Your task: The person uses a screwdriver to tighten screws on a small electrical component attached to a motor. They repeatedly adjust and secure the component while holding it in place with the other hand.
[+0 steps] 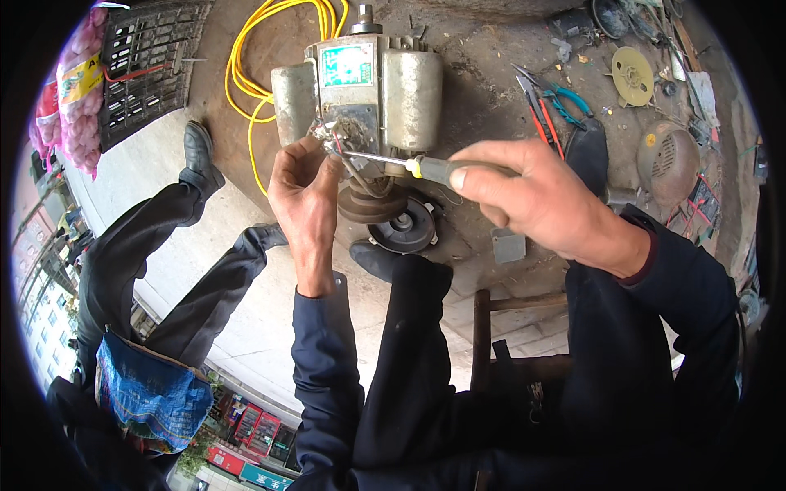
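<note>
In front of me an electric motor stands upright, with a green label plate, two rounded metal housings and a shaft at its top. A wiring spot with thin wires lies exposed on its near side. My left hand is closed there, thumb and forefinger pinching at the wires; its fingertips partly hide them. My right hand grips a screwdriver with a dark handle and a yellow-green collar. Its metal shaft points left, with the tip at the wires beside my left thumb.
A yellow cable lies coiled left of the motor. Red-handled pliers, blue-handled pliers and a yellowish spool lie to the right. Near the motor's base sits a round black part. Another person's legs are at left, by pink net sacks.
</note>
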Demonstrator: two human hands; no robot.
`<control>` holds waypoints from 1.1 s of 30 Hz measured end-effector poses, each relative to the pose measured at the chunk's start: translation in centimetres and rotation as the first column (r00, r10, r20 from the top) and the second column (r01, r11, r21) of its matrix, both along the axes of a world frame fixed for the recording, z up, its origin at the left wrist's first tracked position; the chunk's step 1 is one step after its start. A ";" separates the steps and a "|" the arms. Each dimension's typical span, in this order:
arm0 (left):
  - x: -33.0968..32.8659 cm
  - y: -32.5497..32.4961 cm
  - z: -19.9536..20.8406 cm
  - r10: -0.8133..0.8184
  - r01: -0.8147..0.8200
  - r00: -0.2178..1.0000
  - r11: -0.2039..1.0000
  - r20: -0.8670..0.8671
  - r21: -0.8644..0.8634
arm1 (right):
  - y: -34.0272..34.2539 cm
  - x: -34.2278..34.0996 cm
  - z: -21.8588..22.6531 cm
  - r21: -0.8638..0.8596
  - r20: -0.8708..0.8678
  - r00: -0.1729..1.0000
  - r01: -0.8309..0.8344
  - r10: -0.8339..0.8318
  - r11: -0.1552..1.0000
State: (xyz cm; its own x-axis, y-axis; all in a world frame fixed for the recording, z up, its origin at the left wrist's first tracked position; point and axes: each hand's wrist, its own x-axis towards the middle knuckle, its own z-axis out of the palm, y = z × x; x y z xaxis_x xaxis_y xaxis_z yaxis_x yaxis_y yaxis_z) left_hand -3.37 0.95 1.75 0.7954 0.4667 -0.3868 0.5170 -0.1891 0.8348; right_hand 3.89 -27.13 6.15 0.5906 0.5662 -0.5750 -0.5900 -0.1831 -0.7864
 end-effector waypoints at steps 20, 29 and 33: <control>0.1 -0.3 0.5 0.067 -0.067 0.998 0.998 -0.013 -0.004 | -0.7 -1.5 -1.1 0.133 0.897 0.427 -0.010 -0.116 0.991; 0.1 -0.2 0.5 0.056 -0.056 0.998 0.998 -0.011 -0.008 | -0.3 -1.2 -0.4 0.112 0.913 0.405 -0.126 -0.052 0.986; 0.1 -0.1 0.4 0.067 -0.068 0.998 0.996 -0.010 -0.053 | -0.7 -1.2 -0.3 0.127 0.773 0.630 -0.041 -0.073 0.991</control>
